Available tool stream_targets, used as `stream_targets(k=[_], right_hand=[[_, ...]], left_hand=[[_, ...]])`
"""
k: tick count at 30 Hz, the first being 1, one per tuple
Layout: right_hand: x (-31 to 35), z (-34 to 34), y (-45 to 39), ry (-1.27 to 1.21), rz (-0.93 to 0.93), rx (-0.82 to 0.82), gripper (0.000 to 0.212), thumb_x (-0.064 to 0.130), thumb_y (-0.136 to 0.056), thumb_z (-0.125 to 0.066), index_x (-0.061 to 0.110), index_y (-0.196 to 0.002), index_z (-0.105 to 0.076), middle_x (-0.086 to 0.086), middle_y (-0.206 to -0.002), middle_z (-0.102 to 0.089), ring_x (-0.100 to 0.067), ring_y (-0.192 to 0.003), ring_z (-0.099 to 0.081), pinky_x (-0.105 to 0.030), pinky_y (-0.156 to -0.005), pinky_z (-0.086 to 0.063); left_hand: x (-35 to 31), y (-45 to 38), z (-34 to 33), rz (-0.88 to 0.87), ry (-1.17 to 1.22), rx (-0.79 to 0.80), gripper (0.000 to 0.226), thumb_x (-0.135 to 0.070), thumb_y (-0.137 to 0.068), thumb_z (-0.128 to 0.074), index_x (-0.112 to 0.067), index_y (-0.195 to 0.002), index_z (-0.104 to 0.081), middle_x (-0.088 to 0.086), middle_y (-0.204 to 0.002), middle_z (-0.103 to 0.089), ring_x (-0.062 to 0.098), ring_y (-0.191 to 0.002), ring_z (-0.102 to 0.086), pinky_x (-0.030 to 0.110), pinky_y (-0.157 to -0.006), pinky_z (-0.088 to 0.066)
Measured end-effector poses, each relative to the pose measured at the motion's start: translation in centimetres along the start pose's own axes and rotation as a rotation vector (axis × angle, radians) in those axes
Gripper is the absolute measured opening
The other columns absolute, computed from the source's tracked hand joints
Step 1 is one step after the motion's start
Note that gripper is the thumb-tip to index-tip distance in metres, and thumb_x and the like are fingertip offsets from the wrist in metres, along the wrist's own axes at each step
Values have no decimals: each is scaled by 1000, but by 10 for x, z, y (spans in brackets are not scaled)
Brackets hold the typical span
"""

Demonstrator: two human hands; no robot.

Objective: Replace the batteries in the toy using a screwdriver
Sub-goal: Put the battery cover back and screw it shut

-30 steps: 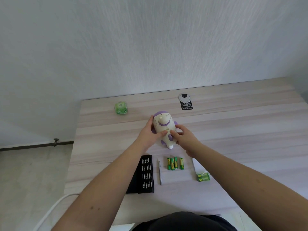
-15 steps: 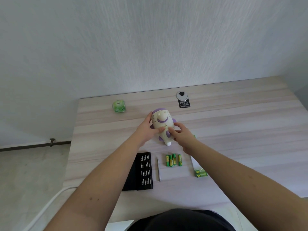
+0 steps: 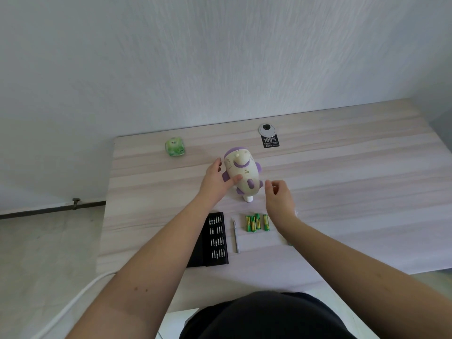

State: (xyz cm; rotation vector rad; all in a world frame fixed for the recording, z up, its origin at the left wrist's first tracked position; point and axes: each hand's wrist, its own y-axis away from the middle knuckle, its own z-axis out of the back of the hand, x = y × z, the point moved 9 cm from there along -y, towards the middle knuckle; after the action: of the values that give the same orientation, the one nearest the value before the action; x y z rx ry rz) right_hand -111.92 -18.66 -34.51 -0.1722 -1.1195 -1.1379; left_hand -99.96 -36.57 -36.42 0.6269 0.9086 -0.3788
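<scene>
A cream and purple toy [image 3: 242,173] lies on the pale wooden table [image 3: 342,192]. My left hand [image 3: 216,179] holds its left side, thumb across the body. Just right of the toy, my right hand [image 3: 278,194] hovers apart from it with loosely curled fingers and nothing in it. Nearer me lie a slim silver screwdriver [image 3: 235,234], several green batteries [image 3: 255,222] and an open black bit case [image 3: 215,238].
A green packet [image 3: 175,146] sits at the table's back left. A round cable grommet with a black "100%" sticker [image 3: 269,138] is at the back. The white wall stands behind. The table's left edge drops to the floor [image 3: 49,241].
My right hand has let go of the toy and pulled back to the right. My left hand keeps hold of the toy. The view has tilted slightly.
</scene>
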Motion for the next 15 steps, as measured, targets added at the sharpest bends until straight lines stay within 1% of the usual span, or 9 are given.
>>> stream_targets(k=[1,3,5,7,8,10,12,15], right_hand=[[-5,-1,7,16,-6,2,27,41,-99,-41,18,-101,-55,2,-87,-62,-11,-72,-55,-25,-55,-40],[-20,-16,20,49,-23,55,27,39,-98,-42,18,-89,-56,-1,-79,-62,-17,-70,-56,-28,-58,-45],[-43,-42,36,123,-45,160,28,36,-96,-44,15,-82,-55,-3,-74,-60,-21,-69,-59,-33,-63,-49],[-66,-70,52,199,-75,277,29,35,-96,-47,12,-84,-57,-8,-78,-64,-26,-74,-65,-39,-68,-53],[-75,-82,58,219,-86,317,28,36,-96,-48,11,-86,-59,-9,-80,-66,-26,-76,-66,-40,-70,-55],[-87,-95,65,259,-99,333,24,35,-95,-50,13,-89,-59,-5,-81,-65,-21,-75,-64,-37,-71,-55],[-95,-101,66,275,-119,302,17,32,-95,-54,16,-89,-58,1,-80,-62,-17,-75,-60,-31,-69,-51],[-106,-107,65,291,-151,242,16,32,-91,-60,16,-92,-57,0,-87,-63,-18,-81,-61,-33,-74,-51]], left_hand=[[3,1,2,12,-3,-6,91,-44,-79,-77,-11,-150,-31,7,-147,-42,21,-133,-43,39,-110,-37],[8,3,10,7,12,-63,74,-41,-85,-71,-13,-146,-38,5,-140,-49,18,-126,-49,39,-107,-41],[11,11,27,-32,45,-218,47,-32,-91,-64,-14,-133,-52,2,-123,-60,14,-108,-57,38,-99,-47],[17,23,42,-63,59,-360,26,-23,-94,-59,-13,-119,-61,-1,-103,-64,12,-90,-59,37,-89,-50],[21,28,44,-69,51,-380,21,-20,-94,-58,-13,-113,-63,-2,-96,-64,13,-85,-58,35,-85,-51],[31,35,41,-85,13,-332,14,-17,-94,-59,-13,-105,-65,-1,-91,-66,15,-83,-60,30,-79,-50],[43,40,35,-115,-54,-260,10,-17,-93,-61,-13,-100,-67,1,-89,-67,17,-83,-61,25,-76,-47],[57,49,27,-172,-184,-160,8,-19,-91,-63,-14,-94,-68,-2,-85,-66,13,-78,-57,18,-71,-40]])
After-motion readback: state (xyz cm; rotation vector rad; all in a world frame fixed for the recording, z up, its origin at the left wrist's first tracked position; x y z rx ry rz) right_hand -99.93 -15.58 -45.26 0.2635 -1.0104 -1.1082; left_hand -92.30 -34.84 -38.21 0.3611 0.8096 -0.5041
